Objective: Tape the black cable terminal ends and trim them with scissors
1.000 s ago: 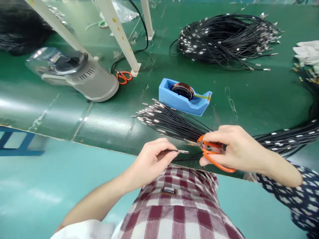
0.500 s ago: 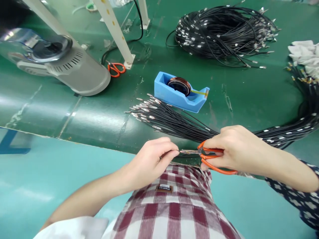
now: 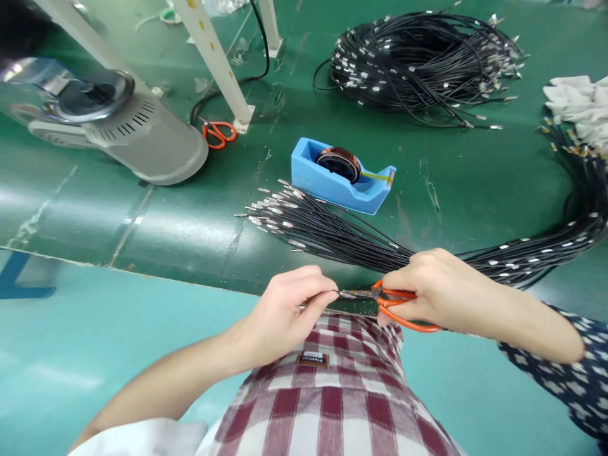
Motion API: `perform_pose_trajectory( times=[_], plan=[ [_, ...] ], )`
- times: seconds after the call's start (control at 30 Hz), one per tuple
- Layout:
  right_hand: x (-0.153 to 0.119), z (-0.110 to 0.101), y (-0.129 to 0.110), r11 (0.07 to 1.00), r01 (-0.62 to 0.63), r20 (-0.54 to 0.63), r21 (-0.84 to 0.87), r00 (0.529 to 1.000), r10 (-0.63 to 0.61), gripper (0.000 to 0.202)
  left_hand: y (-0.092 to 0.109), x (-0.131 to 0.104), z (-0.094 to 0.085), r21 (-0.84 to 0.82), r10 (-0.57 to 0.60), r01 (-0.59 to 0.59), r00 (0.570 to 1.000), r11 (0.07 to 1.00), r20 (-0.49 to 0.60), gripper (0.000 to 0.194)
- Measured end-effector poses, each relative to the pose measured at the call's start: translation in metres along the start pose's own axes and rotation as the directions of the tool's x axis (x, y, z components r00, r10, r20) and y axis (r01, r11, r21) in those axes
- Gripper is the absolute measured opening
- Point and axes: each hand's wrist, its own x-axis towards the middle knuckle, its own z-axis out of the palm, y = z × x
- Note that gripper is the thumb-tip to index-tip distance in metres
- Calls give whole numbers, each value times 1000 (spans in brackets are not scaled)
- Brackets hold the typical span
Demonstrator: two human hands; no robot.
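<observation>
My left hand point(image 3: 297, 307) is closed in a pinch on the tip of a thin dark cable point(image 3: 337, 292), near the front edge of the table. Most of that cable is hidden by my fingers and the scissors. My right hand point(image 3: 439, 285) grips a pair of scissors point(image 3: 408, 323) with orange handles. Their blades point left and reach the cable right at my left fingertips; whether the blades are parted is too small to tell. Just beyond both hands lies a bundle of black cables point(image 3: 346, 237) with silvery ends, passing behind my right hand.
A blue tape dispenser point(image 3: 327, 183) with amber tape stands behind the bundle. Farther back is a large coil of black cables point(image 3: 365, 79). At left are a grey appliance point(image 3: 156, 142), a white post point(image 3: 218, 69) and more orange-handled scissors point(image 3: 221, 134). White cloth point(image 3: 577, 104) lies far right.
The scissors in my right hand have shifted slightly left, with their blades closer to my left fingertips. My left hand keeps its pinch. The whole view has moved a little.
</observation>
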Motion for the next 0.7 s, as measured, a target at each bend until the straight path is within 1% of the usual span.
perform_pose_trajectory(
  times=[0.03,0.07,0.1,0.13,0.17,0.2,0.23,0.27,0.3,0.33,0.37,0.4,0.43,0.47,0.5,0.53,0.57,0.6,0.63,0.67,0.7],
  plan=[
    [2,4,3,993,-14,26,118,1000,11,46,1,0,0,-9,6,-6,1000,1000,-12,16],
    [3,9,6,966,-39,56,257,998,26,50,2,0,0,-16,6,-6,1000,1000,-20,16],
    [5,14,10,910,-78,86,406,995,47,52,3,0,-1,-26,-7,6,1000,1000,-21,17],
    [8,19,14,826,-126,118,550,990,73,51,3,-1,-3,-48,-35,35,999,998,-1,17],
    [9,24,18,723,-172,139,669,985,106,49,3,-3,-7,-94,-66,70,997,993,50,18],
    [11,29,22,619,-203,149,759,979,139,45,2,-6,-13,-160,-90,112,986,981,137,18],
    [12,33,25,532,-218,148,818,974,171,43,0,-10,-20,-235,-102,162,964,958,247,21],
    [12,36,29,470,-218,137,855,970,200,41,-5,-16,-28,-310,-80,205,925,928,372,24],
    [11,38,32,437,-210,121,875,967,223,40,-10,-23,-37,-355,-48,242,878,903,476,32],
    [10,40,34,425,-199,101,883,965,241,39,-16,-30,-46,-349,-45,272,841,897,539,40],
    [9,42,37,424,-187,82,886,964,254,38,-22,-38,-54,-288,-81,302,805,909,588,41],
    [8,43,39,428,-178,69,886,963,259,37,-27,-45,-61,-161,-164,308,799,938,578,35],
    [8,44,40,431,-172,59,886,963,263,37,-32,-51,-65,-13,-247,299,810,954,532,28],
    [9,44,41,431,-167,52,887,963,266,37,-36,-55,-67,117,-311,290,831,950,461,22],
    [11,45,40,430,-162,46,888,963,267,38,-40,-56,-66,221,-344,278,864,935,367,17],
    [14,46,39,428,-156,40,890,963,267,38,-43,-54,-62,289,-339,261,901,921,269,16],
    [18,46,37,429,-149,35,891,964,264,38,-47,-50,-57,331,-310,239,934,913,178,18],
    [22,46,35,434,-144,31,890,966,257,38,-52,-43,-49,364,-253,207,964,908,84,18],
    [25,47,33,442,-140,30,886,969,247,38,-59,-35,-42,427,-174,161,985,890,-9,17],
    [28,47,30,453,-139,32,880,971,236,38,-66,-26,-35,511,-111,145,989,847,-95,15],
    [30,47,28,464,-140,34,875,973,229,37,-74,-17,-29,598,-70,145,987,788,-147,16]
  ],
)
